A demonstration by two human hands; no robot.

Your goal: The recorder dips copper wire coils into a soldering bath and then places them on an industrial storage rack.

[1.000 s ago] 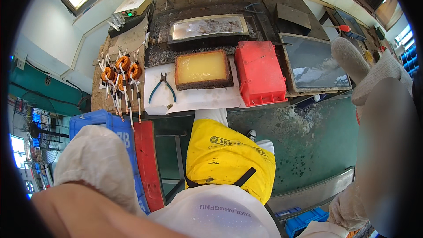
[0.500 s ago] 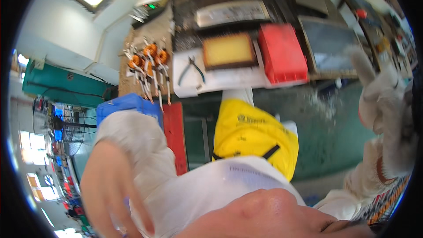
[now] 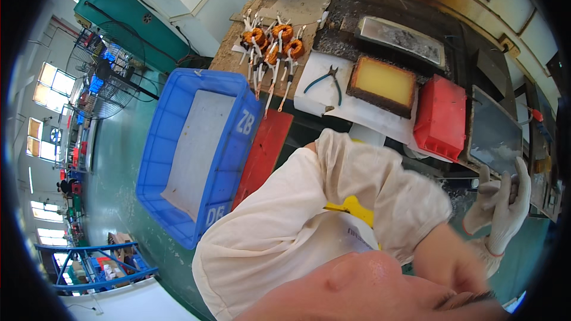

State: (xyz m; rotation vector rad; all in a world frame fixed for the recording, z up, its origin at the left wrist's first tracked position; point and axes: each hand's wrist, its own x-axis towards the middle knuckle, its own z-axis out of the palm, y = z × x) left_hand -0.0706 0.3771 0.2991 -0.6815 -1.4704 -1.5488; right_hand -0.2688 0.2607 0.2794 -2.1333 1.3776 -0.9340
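While our right hand (image 3: 498, 209), in a white knit glove, is raised with fingers spread and nothing between them beside the metal tray (image 3: 492, 132) at the right end of the bench (image 3: 235, 53), our left hand is buried under our own cream sleeve (image 3: 297, 226), so we cannot tell whether it grips anything. Along the bench's front edge lie pliers (image 3: 326, 78) on a white sheet (image 3: 357, 107), a yellow block (image 3: 383, 83) in its dark frame and a red bin (image 3: 439, 116), seemingly kept within easy reach. Orange wire coils (image 3: 270, 44) cluster toward the left end, above the blue crate (image 3: 196, 142) on the floor.
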